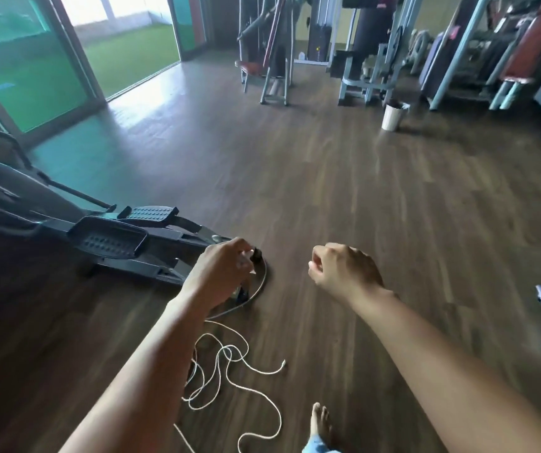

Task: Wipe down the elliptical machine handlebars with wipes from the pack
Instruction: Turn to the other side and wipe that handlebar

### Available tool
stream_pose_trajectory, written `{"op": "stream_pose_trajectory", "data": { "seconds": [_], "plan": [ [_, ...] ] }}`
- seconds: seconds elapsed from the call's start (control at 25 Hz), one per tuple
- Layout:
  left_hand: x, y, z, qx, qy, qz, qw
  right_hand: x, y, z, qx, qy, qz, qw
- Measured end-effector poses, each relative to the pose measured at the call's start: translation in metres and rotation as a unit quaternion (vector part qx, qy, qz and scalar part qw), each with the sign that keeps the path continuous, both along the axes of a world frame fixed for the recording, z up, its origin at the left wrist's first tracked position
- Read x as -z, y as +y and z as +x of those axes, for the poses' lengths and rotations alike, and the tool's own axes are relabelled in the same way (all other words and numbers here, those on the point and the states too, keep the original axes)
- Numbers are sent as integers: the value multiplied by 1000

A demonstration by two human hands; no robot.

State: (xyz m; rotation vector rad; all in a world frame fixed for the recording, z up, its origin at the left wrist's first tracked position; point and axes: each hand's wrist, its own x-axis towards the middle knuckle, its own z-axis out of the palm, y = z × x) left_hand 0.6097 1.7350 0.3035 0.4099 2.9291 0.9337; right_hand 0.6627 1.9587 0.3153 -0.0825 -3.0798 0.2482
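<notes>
On the dark plank floor (360, 207) to your left stands the elliptical (115, 237), pedals toward you, its rear end just under your left hand (221, 273). That hand's fingers curl around something small and pale beside a black knob (257, 255); blur hides whether they grasp it. Your right hand (344, 269) hovers apart, fingers clenched loosely on nothing. White cord (230, 371) lies tangled near your bare foot (321, 420). Farther off, a white bin (391, 116) stands before weight machines (272, 60); a glass door (27, 67) shows green turf.
</notes>
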Motion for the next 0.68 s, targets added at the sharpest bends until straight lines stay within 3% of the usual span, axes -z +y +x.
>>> {"op": "stream_pose_trajectory", "data": {
  "seconds": [0.32, 0.68],
  "plan": [
    [-14, 84, -150, -121, 28, 24, 992, -27, 78, -201, -113, 15, 8, 993],
    [-10, 80, -353, -181, 61, 44, 981, -26, 79, -430, -198, 34, 4, 980]
  ]
}}
